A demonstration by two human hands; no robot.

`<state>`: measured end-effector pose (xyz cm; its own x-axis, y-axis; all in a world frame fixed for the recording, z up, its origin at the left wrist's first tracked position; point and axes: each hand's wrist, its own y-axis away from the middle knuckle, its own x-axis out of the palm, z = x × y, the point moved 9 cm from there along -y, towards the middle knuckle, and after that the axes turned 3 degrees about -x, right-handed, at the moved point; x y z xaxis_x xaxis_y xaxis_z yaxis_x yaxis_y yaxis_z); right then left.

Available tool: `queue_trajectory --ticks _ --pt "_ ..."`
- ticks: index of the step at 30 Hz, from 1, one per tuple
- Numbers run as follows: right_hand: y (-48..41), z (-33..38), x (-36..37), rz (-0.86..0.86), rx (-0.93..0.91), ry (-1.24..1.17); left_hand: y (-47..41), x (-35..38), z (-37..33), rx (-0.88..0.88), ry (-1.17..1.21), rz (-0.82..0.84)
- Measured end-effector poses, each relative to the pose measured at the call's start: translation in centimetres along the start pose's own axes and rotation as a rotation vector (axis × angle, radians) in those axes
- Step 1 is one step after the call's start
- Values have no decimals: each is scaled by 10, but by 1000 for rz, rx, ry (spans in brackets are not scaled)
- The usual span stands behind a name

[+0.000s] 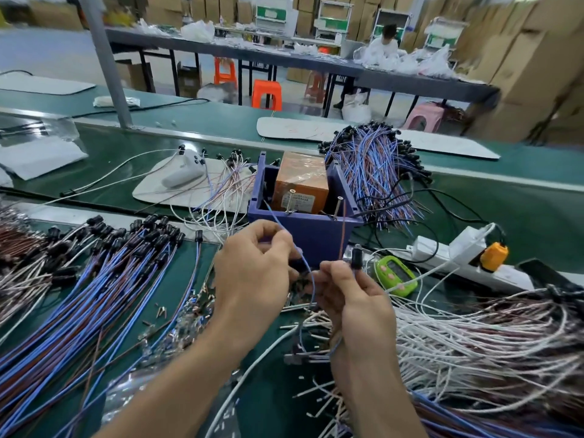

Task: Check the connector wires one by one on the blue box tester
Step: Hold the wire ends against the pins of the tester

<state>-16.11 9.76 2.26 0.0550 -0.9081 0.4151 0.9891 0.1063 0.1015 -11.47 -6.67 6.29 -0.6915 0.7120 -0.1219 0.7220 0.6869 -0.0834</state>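
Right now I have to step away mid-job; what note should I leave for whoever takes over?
Left hand: fingers pinch the blue wire, which runs up into the blue box tester.
Right hand: holds the black connector; a brown wire rises from that hand to the tester.
Done: this one piece is on test.
Left: heap of connector wires at left, another bundle behind the tester; which is checked cannot be told.

A green timer (pixel 395 276) lies beside a white power strip (pixel 505 273) bearing an orange plug (pixel 494 256).
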Motion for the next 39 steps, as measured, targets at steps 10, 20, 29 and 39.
queue_trajectory --ticks 10,20,29,39 --pt "-6 -8 -11 -57 20 6 -9 7 14 -10 -107 -16" --pt "-9 -11 -16 -78 51 -25 -9 3 13 -7 -80 -48" --pt "-15 -9 -16 -80 17 -22 -8 5 8 12 -92 -29" --pt "-22 -12 -20 -87 6 8 -8 5 7 21 -104 -24"
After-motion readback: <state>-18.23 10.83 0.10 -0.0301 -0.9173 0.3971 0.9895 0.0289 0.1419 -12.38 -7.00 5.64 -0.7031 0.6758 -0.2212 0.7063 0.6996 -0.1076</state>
